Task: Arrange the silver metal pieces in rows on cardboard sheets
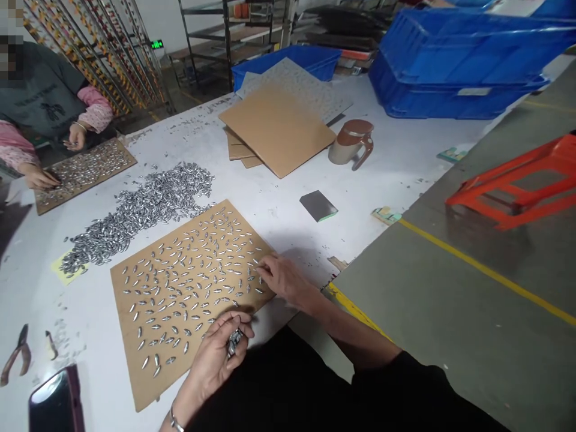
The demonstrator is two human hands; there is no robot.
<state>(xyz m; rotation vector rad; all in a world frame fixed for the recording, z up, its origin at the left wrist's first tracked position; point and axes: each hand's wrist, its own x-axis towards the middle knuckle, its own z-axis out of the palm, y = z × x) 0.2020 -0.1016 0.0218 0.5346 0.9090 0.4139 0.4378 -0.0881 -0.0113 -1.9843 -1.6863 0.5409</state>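
So the left hand is curled palm-up around a little stash of metal pieces, basically acting as a cup, I'd guess so there's a supply right by the cardboard sheet. Right hand has its fingertips pinched together low at the sheet's right side; can't tell if there's a piece between them. The pieces on the sheet lie flat and mostly apart, probably so none overlap. The big pile sits just past the sheet's far left edge, which seems handy for refills.

Edges: the sheet's near side is tight to the person's lap, and the counter edge there is hidden by the body. The right forearm reaches in across the counter's edge, floor beyond it. Most elbow room looks to be right of the sheet, before the dark block and the mug. Left's busier: pliers and a phone near that corner.
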